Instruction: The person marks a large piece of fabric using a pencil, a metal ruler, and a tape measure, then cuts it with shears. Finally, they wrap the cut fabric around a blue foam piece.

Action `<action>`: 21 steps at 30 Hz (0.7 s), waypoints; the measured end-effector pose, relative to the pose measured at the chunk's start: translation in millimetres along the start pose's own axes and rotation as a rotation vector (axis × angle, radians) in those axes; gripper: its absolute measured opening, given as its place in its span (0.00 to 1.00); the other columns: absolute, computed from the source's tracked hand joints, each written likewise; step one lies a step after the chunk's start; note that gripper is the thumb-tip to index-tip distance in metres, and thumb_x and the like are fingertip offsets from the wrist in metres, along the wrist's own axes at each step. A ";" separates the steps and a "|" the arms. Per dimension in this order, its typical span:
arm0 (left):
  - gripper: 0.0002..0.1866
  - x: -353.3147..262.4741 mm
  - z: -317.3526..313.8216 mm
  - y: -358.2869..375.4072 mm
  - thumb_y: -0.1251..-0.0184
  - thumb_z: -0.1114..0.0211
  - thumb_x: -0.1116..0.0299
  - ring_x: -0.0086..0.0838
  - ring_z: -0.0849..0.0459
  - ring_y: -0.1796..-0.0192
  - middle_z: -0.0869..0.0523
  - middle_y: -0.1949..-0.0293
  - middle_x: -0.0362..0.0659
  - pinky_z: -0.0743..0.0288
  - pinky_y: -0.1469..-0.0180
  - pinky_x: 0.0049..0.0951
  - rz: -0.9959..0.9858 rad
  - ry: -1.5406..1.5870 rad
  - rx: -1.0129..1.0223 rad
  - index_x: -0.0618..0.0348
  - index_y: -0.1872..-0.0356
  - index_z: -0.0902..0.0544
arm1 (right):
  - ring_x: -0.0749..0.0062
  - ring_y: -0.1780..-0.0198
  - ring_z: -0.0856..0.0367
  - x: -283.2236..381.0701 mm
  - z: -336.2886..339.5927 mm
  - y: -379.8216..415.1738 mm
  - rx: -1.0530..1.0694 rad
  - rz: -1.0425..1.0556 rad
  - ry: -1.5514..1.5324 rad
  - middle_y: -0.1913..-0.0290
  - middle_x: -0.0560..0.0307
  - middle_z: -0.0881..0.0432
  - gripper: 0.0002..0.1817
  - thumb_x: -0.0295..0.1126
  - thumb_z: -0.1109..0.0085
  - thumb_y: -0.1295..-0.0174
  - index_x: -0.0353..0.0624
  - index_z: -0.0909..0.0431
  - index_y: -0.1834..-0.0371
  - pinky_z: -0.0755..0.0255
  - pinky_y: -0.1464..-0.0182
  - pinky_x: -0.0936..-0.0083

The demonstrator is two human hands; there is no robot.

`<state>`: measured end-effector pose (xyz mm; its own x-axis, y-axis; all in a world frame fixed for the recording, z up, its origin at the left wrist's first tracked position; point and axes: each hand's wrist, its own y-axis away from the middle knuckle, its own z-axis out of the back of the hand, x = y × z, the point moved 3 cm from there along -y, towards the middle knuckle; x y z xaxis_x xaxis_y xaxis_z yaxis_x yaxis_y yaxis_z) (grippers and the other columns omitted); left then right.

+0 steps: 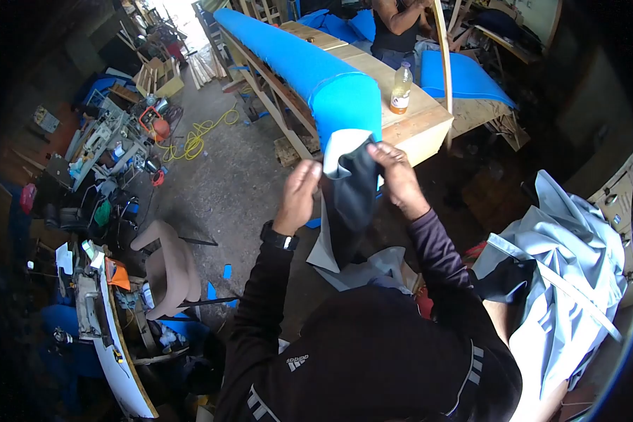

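Note:
A piece of sheet material, black (352,193) on one face and pale grey on the other, hangs folded in front of my chest. My right hand (401,181) pinches its upper right edge between thumb and fingers. Raised at the same height, my left hand (299,197) has its thumb and fingers closed at the material's left edge; the exact grip is hard to see. The lower part of the sheet drops toward my lap, where more pale grey material (373,271) lies. Just beyond my hands is the near end of a long blue padded piece (344,105).
A wooden workbench (418,130) carries a bottle (401,88). Another person (395,32) stands behind it. Crumpled grey sheeting (563,260) is heaped at right. On the left are a chair (169,267), a yellow cord (202,133) and cluttered tools.

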<state>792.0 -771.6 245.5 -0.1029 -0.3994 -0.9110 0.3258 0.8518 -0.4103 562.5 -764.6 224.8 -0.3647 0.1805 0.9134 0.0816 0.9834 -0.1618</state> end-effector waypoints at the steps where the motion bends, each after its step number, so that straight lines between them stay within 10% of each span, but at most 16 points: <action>1: 0.16 -5.5 10.4 -1.1 0.11 0.50 0.61 0.15 0.25 0.59 0.13 0.51 0.38 0.30 0.54 0.20 -0.018 -0.031 -0.064 0.60 0.48 0.16 | 0.82 0.56 0.18 11.8 4.5 2.6 -0.084 0.008 -0.079 0.57 0.64 0.11 0.10 0.34 0.34 0.26 0.37 0.13 0.57 0.26 0.45 0.77; 5: 0.17 -7.5 46.8 -14.2 0.11 0.49 0.60 0.17 0.29 0.66 0.21 0.69 0.36 0.32 0.62 0.25 -0.114 -0.194 -0.175 0.61 0.51 0.16 | 0.78 0.47 0.21 44.6 38.1 -12.7 -0.082 0.349 0.223 0.43 0.53 0.12 0.18 0.20 0.32 0.39 0.42 0.30 0.83 0.37 0.43 0.79; 10: 0.17 -33.1 44.5 -36.9 0.11 0.48 0.57 0.15 0.33 0.67 0.31 0.70 0.31 0.36 0.63 0.21 -0.149 -0.249 -0.309 0.59 0.58 0.20 | 0.74 0.42 0.22 81.7 22.7 -30.3 0.138 0.497 0.342 0.33 0.50 0.15 0.19 0.16 0.35 0.43 0.41 0.36 0.83 0.35 0.39 0.73; 13: 0.16 -66.4 35.7 -43.3 0.11 0.49 0.59 0.19 0.31 0.65 0.29 0.68 0.35 0.34 0.59 0.24 -0.239 -0.399 -0.410 0.59 0.59 0.23 | 0.54 0.27 0.25 104.0 13.9 -46.2 0.364 0.523 0.403 0.37 0.43 0.14 0.19 0.19 0.37 0.42 0.43 0.39 0.81 0.42 0.24 0.59; 14: 0.15 -75.6 33.1 -44.7 0.11 0.49 0.61 0.22 0.29 0.62 0.26 0.67 0.38 0.31 0.56 0.26 -0.251 -0.438 -0.445 0.61 0.57 0.23 | 0.61 0.38 0.20 108.3 10.4 -53.6 0.411 0.523 0.371 0.43 0.48 0.11 0.20 0.18 0.34 0.41 0.42 0.37 0.82 0.33 0.34 0.63; 17: 0.14 -87.0 24.9 -46.3 0.11 0.49 0.64 0.25 0.27 0.61 0.24 0.65 0.41 0.30 0.53 0.29 -0.334 -0.481 -0.520 0.63 0.57 0.23 | 0.58 0.31 0.23 131.1 -8.2 -54.7 0.515 0.671 0.524 0.47 0.52 0.14 0.13 0.25 0.23 0.42 0.43 0.22 0.64 0.32 0.31 0.59; 19: 0.13 -81.0 14.7 -37.3 0.12 0.50 0.66 0.24 0.28 0.61 0.25 0.65 0.41 0.30 0.53 0.29 -0.324 -0.425 -0.546 0.63 0.58 0.23 | 0.52 0.26 0.27 131.6 -19.0 -43.7 0.562 0.686 0.596 0.28 0.48 0.25 0.45 0.44 0.13 0.53 0.44 0.24 0.30 0.37 0.24 0.56; 21: 0.12 -83.6 -21.8 -27.2 0.11 0.54 0.66 0.20 0.31 0.70 0.30 0.71 0.37 0.33 0.65 0.24 -0.356 -0.463 -0.518 0.59 0.59 0.28 | 0.42 0.27 0.27 125.9 -28.6 -33.6 0.732 0.812 0.852 0.30 0.43 0.25 0.51 0.48 0.12 0.58 0.45 0.25 0.28 0.36 0.24 0.51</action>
<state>771.3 -753.9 331.8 0.3206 -0.6825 -0.6569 -0.1456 0.6497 -0.7461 540.3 -775.4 355.9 0.2452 0.8958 0.3707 -0.6005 0.4406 -0.6673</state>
